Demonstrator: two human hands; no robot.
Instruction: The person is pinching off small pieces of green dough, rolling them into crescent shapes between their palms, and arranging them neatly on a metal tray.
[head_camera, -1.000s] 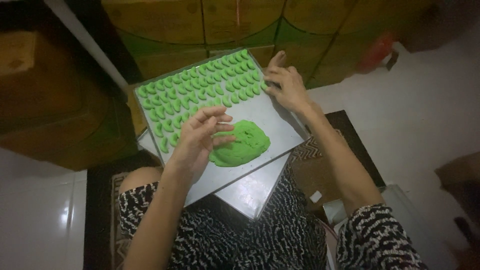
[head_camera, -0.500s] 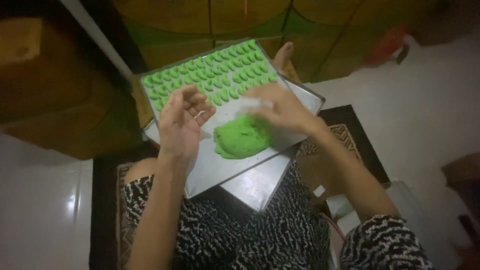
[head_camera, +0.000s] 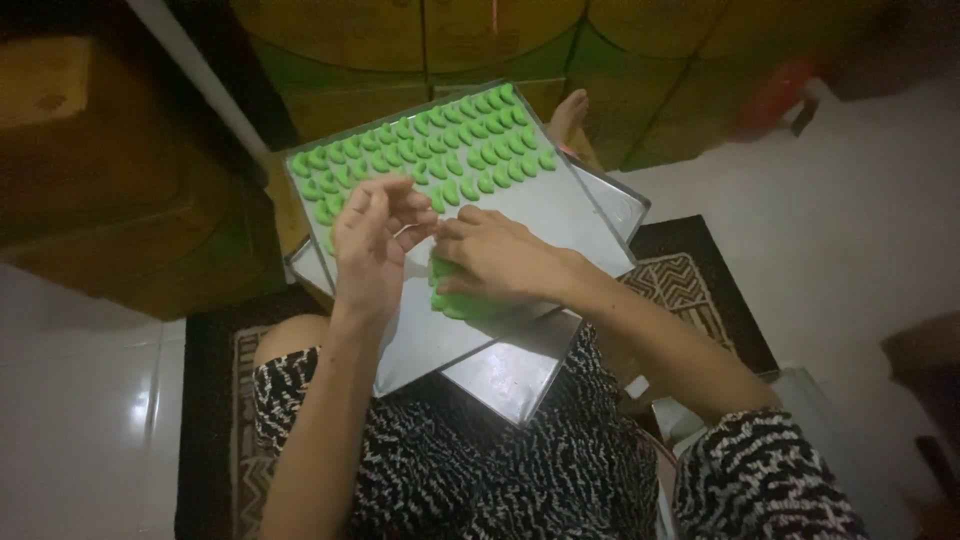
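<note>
My right hand presses curled fingers into the green dough on the tray over my lap; my left hand hovers beside it, fingers loosely open. Dough looks soft, sticky; pinch small bits off its edge. Shaped pieces line the far end

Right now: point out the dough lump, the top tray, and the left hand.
dough lump (head_camera: 462, 302): head view, green edge showing below the right hand
top tray (head_camera: 570, 215): head view, bare metal right of the rows
left hand (head_camera: 368, 250): head view, back of hand
</note>
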